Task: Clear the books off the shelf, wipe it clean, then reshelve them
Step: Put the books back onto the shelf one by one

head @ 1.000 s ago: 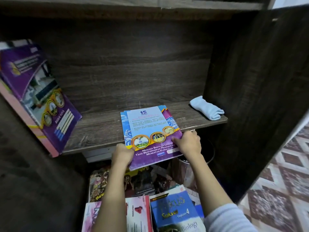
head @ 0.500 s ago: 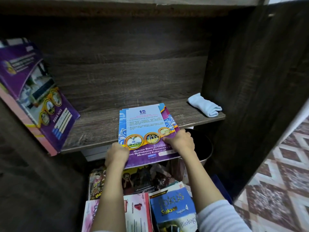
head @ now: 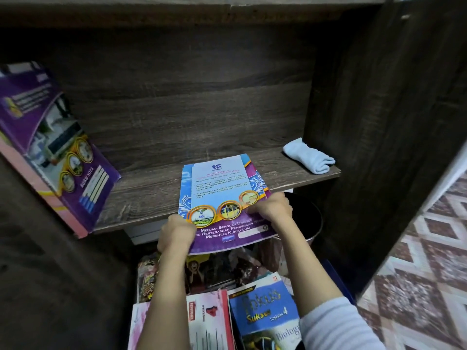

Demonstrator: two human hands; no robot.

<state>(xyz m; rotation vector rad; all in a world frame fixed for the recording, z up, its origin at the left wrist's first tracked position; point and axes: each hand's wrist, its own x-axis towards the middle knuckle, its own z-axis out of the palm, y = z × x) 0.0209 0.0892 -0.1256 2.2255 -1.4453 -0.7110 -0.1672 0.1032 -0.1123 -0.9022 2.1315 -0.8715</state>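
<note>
Thin purple-and-blue paperback books (head: 222, 195) lie as a small fanned stack at the middle of the dark wood-grain shelf board (head: 141, 198). The far half rests on the board and the near, purple end juts past its front edge. Both hands hold that overhanging end. The left hand (head: 177, 233) is curled round the near left corner, and the right hand (head: 273, 208) is closed on the right edge with its fingers over the cover. The top cover shows a pale blue text panel, three gold-ringed round photos and white lettering on purple.

At the shelf's left end a purple glossy-covered book (head: 58, 147) leans tilted against the side wall, with a pink-edged book (head: 38, 188) behind it — both well apart from the held stack. At the right end a folded light-blue cloth (head: 308, 159) lies near the front corner, just beside the upright side panel.

Below the shelf more books are piled: a blue "Fokus Sukses" biology book (head: 265, 314), a red-and-white book (head: 209, 322) touching its left edge, and a dark comic cover (head: 149, 279) farther back. A dark round container (head: 308, 218) sits under the shelf's right part — its contents cannot be made out. A pale striped sleeve (head: 336, 324) covers the right forearm, and patterned brown-and-white floor tiles (head: 417, 274) show at far right.
</note>
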